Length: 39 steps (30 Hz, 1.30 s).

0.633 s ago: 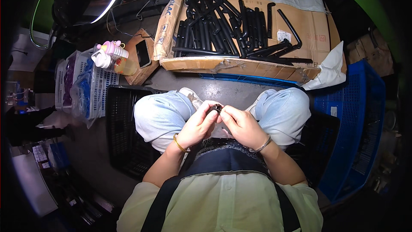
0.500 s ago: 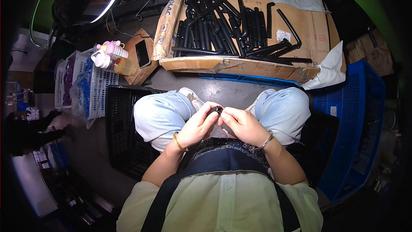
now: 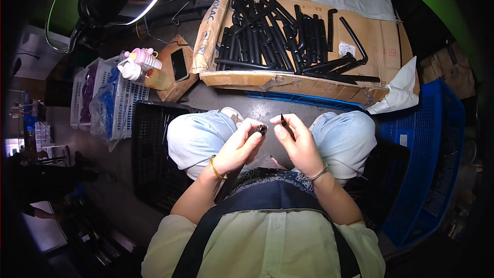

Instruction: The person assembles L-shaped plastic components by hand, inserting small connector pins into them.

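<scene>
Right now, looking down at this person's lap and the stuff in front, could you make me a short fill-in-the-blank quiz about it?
1. The left hand grips a long black ____ whose open end points up.
2. The right hand pinches a thin dark ____.
3. The pile of bent black tubes lies in a ____ box.
4. The mesh plastic crate to the person's right is ____.

Missing words: tube; stick; cardboard; blue

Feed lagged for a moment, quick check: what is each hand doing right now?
Left hand: closed around a black tube, open end up.
Right hand: closed on a thin black tool, pinched in the fingers.
</scene>
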Tool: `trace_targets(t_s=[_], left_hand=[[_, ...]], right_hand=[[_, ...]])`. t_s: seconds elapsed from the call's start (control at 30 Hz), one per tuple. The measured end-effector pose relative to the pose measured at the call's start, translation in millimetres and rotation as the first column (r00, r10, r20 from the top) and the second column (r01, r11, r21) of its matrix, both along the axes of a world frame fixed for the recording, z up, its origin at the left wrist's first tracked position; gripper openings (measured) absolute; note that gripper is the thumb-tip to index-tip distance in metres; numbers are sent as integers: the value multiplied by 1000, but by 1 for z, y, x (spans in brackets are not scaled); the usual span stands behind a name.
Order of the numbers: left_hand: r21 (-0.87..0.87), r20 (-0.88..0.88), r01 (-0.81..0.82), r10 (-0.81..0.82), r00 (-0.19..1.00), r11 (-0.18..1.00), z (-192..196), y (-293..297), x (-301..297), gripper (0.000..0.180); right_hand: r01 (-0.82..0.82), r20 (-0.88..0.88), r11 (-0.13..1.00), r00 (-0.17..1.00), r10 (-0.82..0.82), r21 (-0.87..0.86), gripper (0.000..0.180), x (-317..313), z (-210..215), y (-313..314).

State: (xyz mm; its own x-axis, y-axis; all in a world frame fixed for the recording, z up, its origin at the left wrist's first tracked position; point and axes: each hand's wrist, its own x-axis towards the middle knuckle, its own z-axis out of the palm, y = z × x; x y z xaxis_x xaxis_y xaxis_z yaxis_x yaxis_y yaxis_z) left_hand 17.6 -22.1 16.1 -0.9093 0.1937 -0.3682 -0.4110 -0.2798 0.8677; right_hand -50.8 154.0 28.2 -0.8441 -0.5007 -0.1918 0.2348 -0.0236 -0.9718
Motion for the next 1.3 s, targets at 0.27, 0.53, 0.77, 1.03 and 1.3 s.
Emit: trace_targets(t_s=[0.27,0.53,0.77,1.03,1.3], left_hand=[[6,-269,-342,331,904,940,-5,8,-7,18],[276,-242,-451,515,822,849,-21,18,0,21],[158,-376,-465,488,788,871,-29,13,4,21],[52,-472,-496,459,752,867,-31,8,4,22],[190,-519,-599,597,611,778,-32,10,-2,33]], right_hand=[[64,-65,995,996,-69,-73,16,10,20,-23],[-145,0,989,989,145,37,30,23,28,-16],[-201,-12,977,979,203,71,29,21,28,-19],[-246,85,969,966,246,-11,28,24,22,-18],[-9,448,999,894,23,-32,32,22,-18,-2]])
